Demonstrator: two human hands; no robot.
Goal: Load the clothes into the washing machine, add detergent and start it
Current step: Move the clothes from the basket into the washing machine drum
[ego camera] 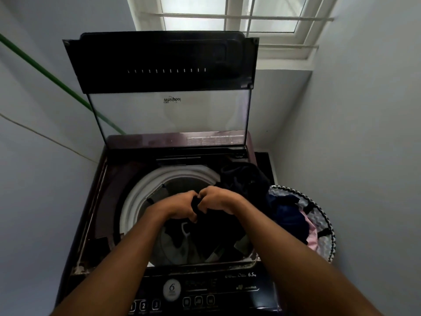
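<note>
Two bare hands are meeting over the open drum of a dark, plum-coloured top-loading washing machine [100, 201] at the centre of the frame. The left hand [180, 207] and the right hand [217, 199] are both curling their fingers round the same bunched black cloth garment [196, 205], gripping it knuckle to knuckle just above the white plastic drum rim [136, 190]. The garment is hanging down from the two fists into the drum, where more dark and pale clothes [182, 245] are lying in a heap in the lower middle of the frame. Another dark piece of clothing [246, 179] is draping over the machine's right edge, right of centre, running from the drum toward the round woven laundry basket with a black-and-white braided rim [328, 220] that is standing just beside the machine at the right of the frame. Navy and pink clothes [293, 220] are filling that basket. The machine's tinted glass lid [168, 115] is standing upright in the upper middle of the frame, in front of a white-framed window [230, 19] at the top. The black control panel with numbered buttons [200, 293] is running along the bottom edge, between the two forearms. A green hose [45, 74] is slanting down the pale wall at the upper left
</note>
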